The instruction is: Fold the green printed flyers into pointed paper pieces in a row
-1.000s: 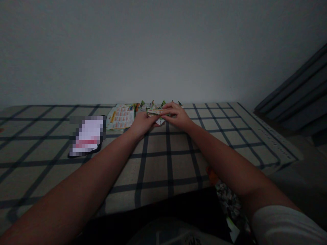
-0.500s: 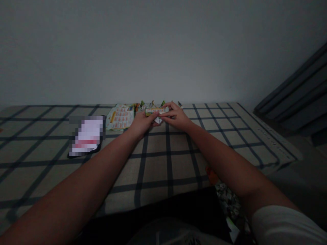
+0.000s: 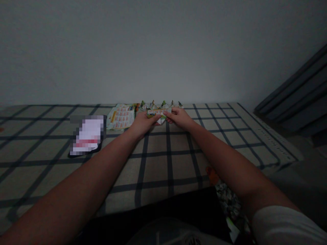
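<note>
Between my two hands is a small folded piece of printed paper (image 3: 160, 117), yellow-green along its upper band, with a pointed white lower part. My left hand (image 3: 144, 123) pinches it from the left, thumb on the near face. From the right, my right hand (image 3: 178, 117) grips the other side, its thumb and index finger near the middle of the paper. Just behind it, along the wall, stand several small folded paper shapes (image 3: 164, 103) with pointed tops. A stack of printed sheets (image 3: 122, 117) lies left of my left hand.
A dark-edged phone-like device with a blurred bright screen (image 3: 88, 132) lies at the left on the checked tablecloth (image 3: 155, 163). A pale wall (image 3: 163, 51) rises behind the table. Grey curtain folds (image 3: 298, 85) hang at the right. Crumpled patterned material (image 3: 227, 200) shows below my right forearm.
My right hand has lowered slightly, its raised fingers now curled in and its thumb pressed on the paper's front. More of the paper's face shows. My left hand has hardly moved.
</note>
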